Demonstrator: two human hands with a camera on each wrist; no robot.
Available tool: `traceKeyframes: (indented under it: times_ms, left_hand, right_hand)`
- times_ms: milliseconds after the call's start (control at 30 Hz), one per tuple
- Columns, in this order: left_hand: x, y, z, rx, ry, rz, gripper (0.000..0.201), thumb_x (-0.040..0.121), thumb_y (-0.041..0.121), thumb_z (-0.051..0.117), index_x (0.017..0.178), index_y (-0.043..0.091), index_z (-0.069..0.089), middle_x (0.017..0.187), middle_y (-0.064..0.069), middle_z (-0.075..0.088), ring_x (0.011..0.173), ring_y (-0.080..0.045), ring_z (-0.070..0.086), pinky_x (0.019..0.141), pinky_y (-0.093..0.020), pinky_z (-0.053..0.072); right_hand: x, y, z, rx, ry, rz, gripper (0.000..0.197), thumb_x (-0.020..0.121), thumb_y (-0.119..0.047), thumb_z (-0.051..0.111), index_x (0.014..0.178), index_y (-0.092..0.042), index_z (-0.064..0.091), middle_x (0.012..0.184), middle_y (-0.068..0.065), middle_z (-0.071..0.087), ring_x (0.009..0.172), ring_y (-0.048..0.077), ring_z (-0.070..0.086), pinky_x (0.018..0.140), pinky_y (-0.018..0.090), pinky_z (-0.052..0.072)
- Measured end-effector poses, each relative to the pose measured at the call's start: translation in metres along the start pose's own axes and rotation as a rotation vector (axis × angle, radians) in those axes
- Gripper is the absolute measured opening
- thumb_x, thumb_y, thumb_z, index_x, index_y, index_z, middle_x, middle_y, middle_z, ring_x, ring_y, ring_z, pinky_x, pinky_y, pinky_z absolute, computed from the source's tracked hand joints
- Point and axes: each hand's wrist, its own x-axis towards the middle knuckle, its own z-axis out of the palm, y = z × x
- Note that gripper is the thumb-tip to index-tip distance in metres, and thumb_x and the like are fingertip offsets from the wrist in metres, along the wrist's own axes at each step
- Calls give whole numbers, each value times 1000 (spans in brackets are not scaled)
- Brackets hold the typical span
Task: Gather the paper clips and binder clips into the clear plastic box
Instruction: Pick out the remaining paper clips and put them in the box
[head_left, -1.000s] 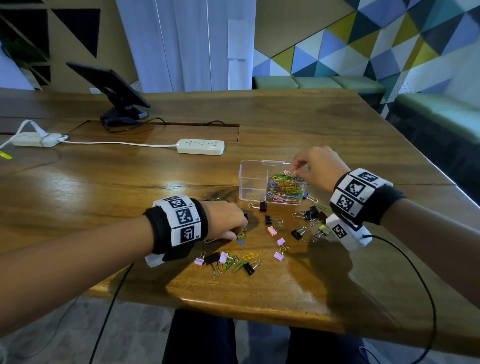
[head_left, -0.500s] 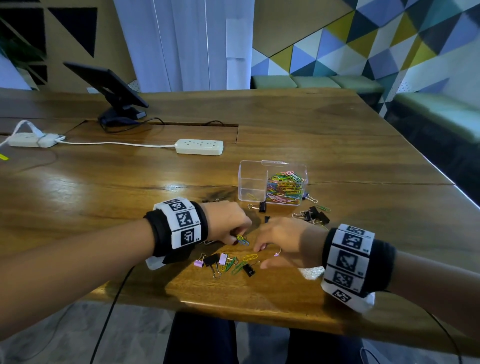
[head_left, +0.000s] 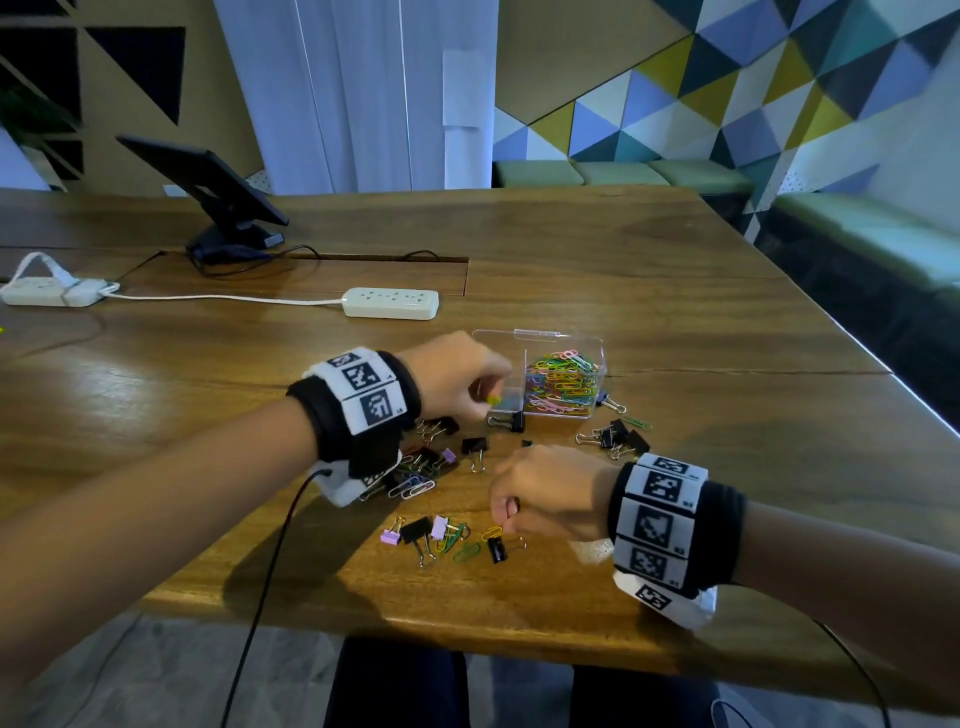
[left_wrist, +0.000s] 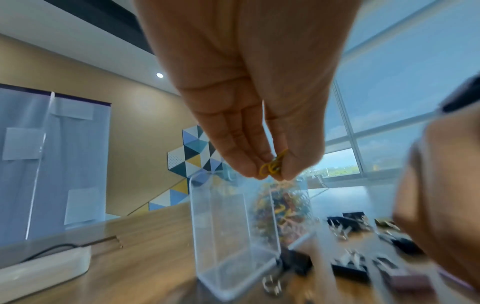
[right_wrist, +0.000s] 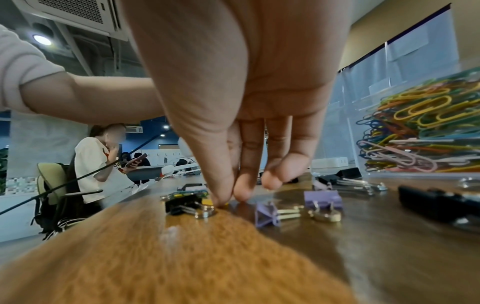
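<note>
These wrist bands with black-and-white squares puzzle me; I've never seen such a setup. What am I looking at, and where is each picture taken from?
No machine here: a person works bare-handed, wearing a camera on the head and one on each marked wrist. The wide picture looks down from the head; the two close ones look along each hand. On the brown wooden table stands a clear plastic box of coloured paper clips, with black and lilac binder clips loose around it. The left hand pinches a yellow paper clip beside the box. The right hand fingers a clip on the table.
</note>
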Motion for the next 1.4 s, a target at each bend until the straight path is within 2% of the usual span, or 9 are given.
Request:
traceKeyframes:
  times_ms: [233,300,433,633,767,933,1133,1267,1400]
  left_hand:
    - [47,19,-18,-26,243,-14,9,86,17,61,82,15,54,82,2,58,77,-15,57,67,-20,41]
    - [57,24,-15,-21,255,-34,7,88,18,60,88,12,56,85,1,57,79,-16,57,67,-21,40]
    - [71,29,-4,-45,215,-84,12,89,17,60,97,8,59,96,-5,64,87,-19,59,72,-25,45]
    - [74,27,6,-153,223,-150,20,88,17,62,106,10,67,109,-6,67,101,-21,61,88,-30,48]
    - [71,25,10,-93,206,-157,28,91,20,57,117,13,64,117,-8,58,109,-21,54,92,-31,40]
    - [70,26,11,-31,179,-150,32,93,19,54,123,13,59,120,-8,60,112,-23,55,95,-32,41]
    - [72,22,10,-123,217,-243,31,89,10,60,119,14,61,111,-5,68,103,-20,63,95,-38,50]
    - [69,20,16,-244,337,-174,31,83,-1,63,112,12,62,107,-4,67,93,-18,64,88,-35,54]
    - [64,21,15,-226,393,-88,27,86,-3,57,110,9,64,111,-7,63,92,-18,63,87,-29,52]
  right_hand:
    - [-4,7,2,-90,-127,11,21,95,-23,45,108,-15,58,115,2,54,106,17,51,81,24,39]
    - [-7,11,1,-125,-158,34,25,95,-28,43,111,-13,57,114,4,54,103,18,52,80,26,42]
    - [-15,24,2,-152,-132,103,21,94,-26,46,106,-12,56,109,5,56,102,19,53,93,35,46]
    - [-26,40,-21,-55,77,225,19,93,-21,45,104,-13,59,103,-1,55,90,9,49,85,20,45]
    - [-25,62,-45,8,261,283,12,90,-20,50,90,-15,61,89,-2,62,82,11,56,76,21,45]
    - [-23,92,-62,26,392,432,9,90,-20,52,81,-22,53,73,-12,50,72,7,51,74,25,46]
    - [-17,109,-63,11,455,523,7,88,-17,53,83,-18,58,79,-6,58,79,15,58,75,29,51]
    - [-13,110,-63,-3,483,489,17,89,-14,48,95,-15,65,97,0,64,86,16,59,81,32,51]
    - [-15,104,-59,-12,513,381,22,91,-13,48,102,-18,67,104,-1,64,83,10,55,78,24,43]
